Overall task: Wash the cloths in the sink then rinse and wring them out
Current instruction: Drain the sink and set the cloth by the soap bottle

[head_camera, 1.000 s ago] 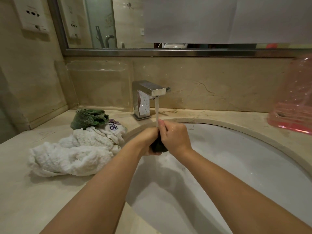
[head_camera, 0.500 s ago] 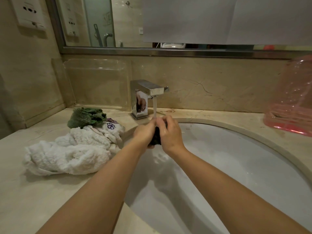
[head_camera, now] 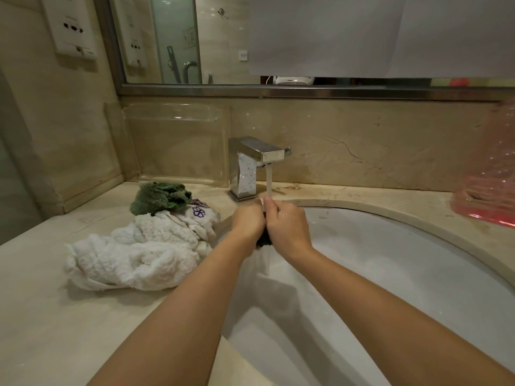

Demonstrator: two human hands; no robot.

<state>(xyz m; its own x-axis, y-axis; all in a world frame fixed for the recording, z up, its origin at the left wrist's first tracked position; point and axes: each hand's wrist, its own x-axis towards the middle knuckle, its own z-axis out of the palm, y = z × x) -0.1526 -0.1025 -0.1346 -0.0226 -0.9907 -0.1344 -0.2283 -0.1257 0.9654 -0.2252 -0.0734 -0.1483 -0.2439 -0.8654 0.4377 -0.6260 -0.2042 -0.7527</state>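
**Two hands, one dark cloth, water running**

Both hands are up under the stream now, pressed close together over the white oval sink basin (head_camera: 404, 274). The left hand (head_camera: 248, 222) and the right hand (head_camera: 288, 227) have their fingers curled tight around a small dark cloth (head_camera: 264, 240), and only a bunched scrap of it shows below the palms, between the wrists. Water falls from the square chrome tap (head_camera: 255, 162) straight onto the right hand's fingertips (head_camera: 269, 201) and drains down in a thin sheet beneath the cloth into the basin.

Over on the beige marble surface (head_camera: 55, 316), left of the sink, a fluffy white towel (head_camera: 133, 254) lies in a crumpled heap. A white cloth with a purple embroidered mark (head_camera: 199, 215) rests at its far end, just beside the left hand, and a green fuzzy cloth (head_camera: 160, 197) sits bunched on top, nearer the wall. A clear plastic tray (head_camera: 178, 140) leans against the backsplash behind them. A pink translucent plastic container (head_camera: 490, 176) stands on the far right, well apart from the hands.
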